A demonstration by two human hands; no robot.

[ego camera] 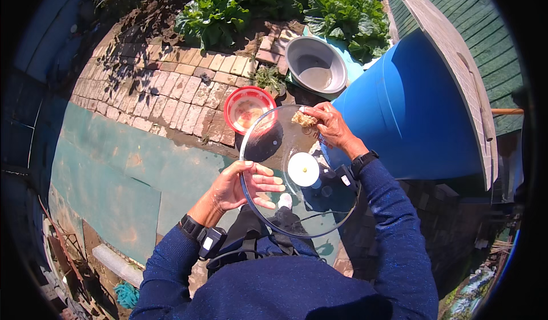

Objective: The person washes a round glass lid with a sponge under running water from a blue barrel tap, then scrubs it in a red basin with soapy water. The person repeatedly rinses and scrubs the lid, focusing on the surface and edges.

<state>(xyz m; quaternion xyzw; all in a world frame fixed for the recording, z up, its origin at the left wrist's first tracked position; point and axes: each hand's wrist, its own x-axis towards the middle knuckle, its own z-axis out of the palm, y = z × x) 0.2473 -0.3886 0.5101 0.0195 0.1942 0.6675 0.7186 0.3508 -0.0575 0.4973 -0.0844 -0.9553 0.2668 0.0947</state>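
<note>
A round glass pot lid (265, 208) with a thin rim and a white centre disc (303, 169) is held up in front of my body. My left hand (250, 185) supports it at the left edge, thumb at the rim and fingers spread beneath, seen through the glass. My right hand (332, 125) pinches a tan, crumpled scrubbing pad (304, 119) against the lid's upper right part. Beyond the lid stands a red-rimmed basin (229, 112) with a pale inside, partly seen through the glass.
A grey metal basin (295, 50) stands beside a large blue plastic barrel (402, 110) at the right. Brick paving (184, 91) and green sheeting (107, 161) cover the ground. Leafy plants (214, 16) grow at the far side. Teal netting or cord (126, 295) lies at lower left.
</note>
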